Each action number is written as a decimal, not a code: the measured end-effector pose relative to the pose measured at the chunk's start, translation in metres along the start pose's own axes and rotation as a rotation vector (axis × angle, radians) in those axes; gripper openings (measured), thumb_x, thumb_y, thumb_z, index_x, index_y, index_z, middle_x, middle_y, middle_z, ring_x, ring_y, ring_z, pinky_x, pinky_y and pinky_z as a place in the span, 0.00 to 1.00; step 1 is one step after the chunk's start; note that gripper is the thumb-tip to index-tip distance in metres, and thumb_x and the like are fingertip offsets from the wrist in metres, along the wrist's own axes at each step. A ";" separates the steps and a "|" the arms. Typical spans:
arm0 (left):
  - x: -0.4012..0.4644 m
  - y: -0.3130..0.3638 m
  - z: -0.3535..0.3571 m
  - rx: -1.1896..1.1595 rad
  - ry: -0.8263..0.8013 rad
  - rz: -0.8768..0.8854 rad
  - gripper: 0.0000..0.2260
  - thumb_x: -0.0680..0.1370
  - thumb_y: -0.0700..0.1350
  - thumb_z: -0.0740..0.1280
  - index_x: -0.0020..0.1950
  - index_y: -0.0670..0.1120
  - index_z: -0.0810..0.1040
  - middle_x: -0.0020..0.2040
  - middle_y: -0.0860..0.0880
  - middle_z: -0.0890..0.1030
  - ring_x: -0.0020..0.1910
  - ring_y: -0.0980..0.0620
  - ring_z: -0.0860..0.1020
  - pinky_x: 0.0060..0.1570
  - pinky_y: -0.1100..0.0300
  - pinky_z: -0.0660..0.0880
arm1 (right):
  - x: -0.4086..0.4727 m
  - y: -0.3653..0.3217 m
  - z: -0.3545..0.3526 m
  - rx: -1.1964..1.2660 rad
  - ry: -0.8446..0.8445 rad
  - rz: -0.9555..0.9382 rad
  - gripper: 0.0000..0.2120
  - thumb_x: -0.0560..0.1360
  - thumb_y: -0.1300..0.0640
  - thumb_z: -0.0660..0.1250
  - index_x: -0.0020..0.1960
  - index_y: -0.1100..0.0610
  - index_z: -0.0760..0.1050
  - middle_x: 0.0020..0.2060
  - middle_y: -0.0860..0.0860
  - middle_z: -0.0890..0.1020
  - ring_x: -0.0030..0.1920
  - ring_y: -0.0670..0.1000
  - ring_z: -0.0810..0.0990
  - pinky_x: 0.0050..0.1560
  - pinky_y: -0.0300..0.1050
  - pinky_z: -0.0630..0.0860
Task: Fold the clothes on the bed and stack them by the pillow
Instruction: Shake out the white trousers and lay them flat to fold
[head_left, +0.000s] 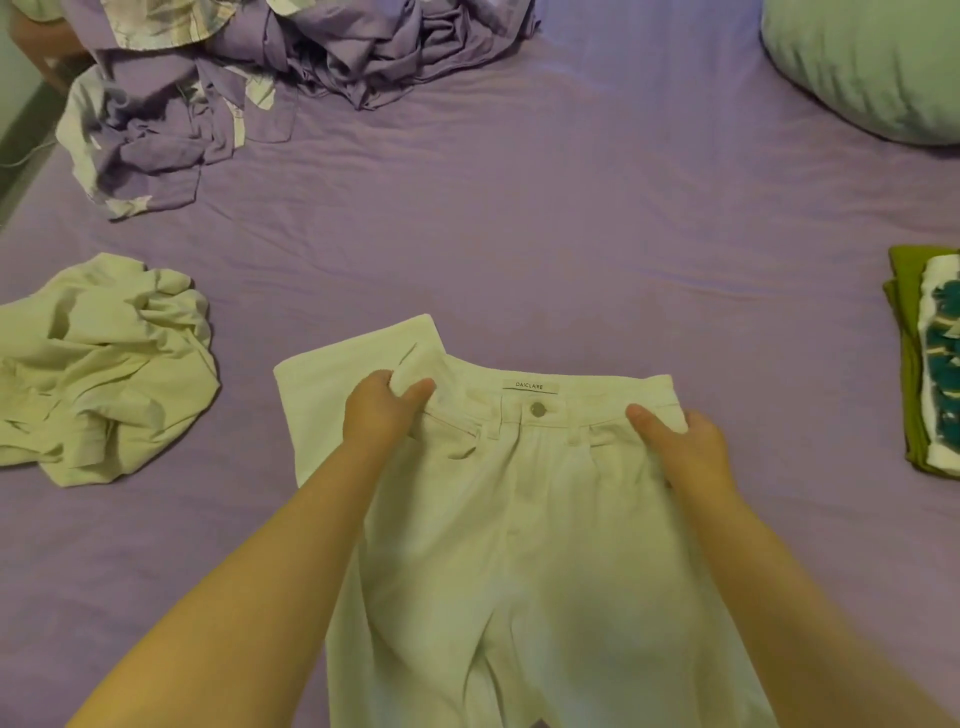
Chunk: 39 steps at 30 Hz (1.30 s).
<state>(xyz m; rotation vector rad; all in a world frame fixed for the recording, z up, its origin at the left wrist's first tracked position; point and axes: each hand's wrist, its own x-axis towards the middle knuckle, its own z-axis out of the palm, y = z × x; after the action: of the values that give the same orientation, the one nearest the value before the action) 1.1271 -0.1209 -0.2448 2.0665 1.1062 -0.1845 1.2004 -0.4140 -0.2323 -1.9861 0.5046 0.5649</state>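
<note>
White trousers (524, 519) lie front-up on the purple bed sheet (519, 234), waistband away from me, button fastened. My left hand (379, 410) pinches the waistband at its left corner, thumb on top. My right hand (685, 441) grips the waistband's right corner the same way. A trouser leg end sticks out behind the left hand. A pale green pillow (872, 62) lies at the far right. A folded stack (930, 364), green below and white-and-teal on top, sits at the right edge.
A crumpled pale shirt (104, 369) lies at the left. A heap of purple and white-patterned clothes (218, 88) fills the far left. The bed's left edge shows at the far left.
</note>
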 end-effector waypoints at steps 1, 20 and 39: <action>-0.003 0.001 -0.006 -0.067 -0.027 0.014 0.16 0.74 0.56 0.70 0.48 0.43 0.78 0.39 0.48 0.79 0.38 0.46 0.78 0.37 0.55 0.76 | -0.005 -0.006 -0.004 0.059 -0.058 0.036 0.16 0.71 0.46 0.72 0.49 0.57 0.78 0.43 0.53 0.84 0.43 0.55 0.82 0.38 0.45 0.76; -0.186 0.107 -0.202 -0.475 -0.186 0.407 0.16 0.82 0.51 0.59 0.48 0.39 0.77 0.46 0.44 0.80 0.46 0.45 0.79 0.49 0.49 0.75 | -0.246 -0.122 -0.095 0.400 0.056 -0.393 0.07 0.74 0.56 0.70 0.51 0.56 0.81 0.43 0.52 0.85 0.45 0.53 0.83 0.44 0.47 0.78; -0.351 0.277 -0.416 -0.564 0.083 1.032 0.07 0.78 0.42 0.67 0.41 0.44 0.75 0.34 0.49 0.73 0.32 0.54 0.68 0.32 0.63 0.65 | -0.457 -0.315 -0.280 0.513 0.424 -0.909 0.10 0.71 0.51 0.73 0.49 0.55 0.78 0.48 0.55 0.83 0.47 0.53 0.81 0.48 0.50 0.78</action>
<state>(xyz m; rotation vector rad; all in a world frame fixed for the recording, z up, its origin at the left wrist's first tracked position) 1.0324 -0.1529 0.3580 1.8573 0.0012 0.6482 1.0592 -0.4732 0.3703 -1.5972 -0.0493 -0.5137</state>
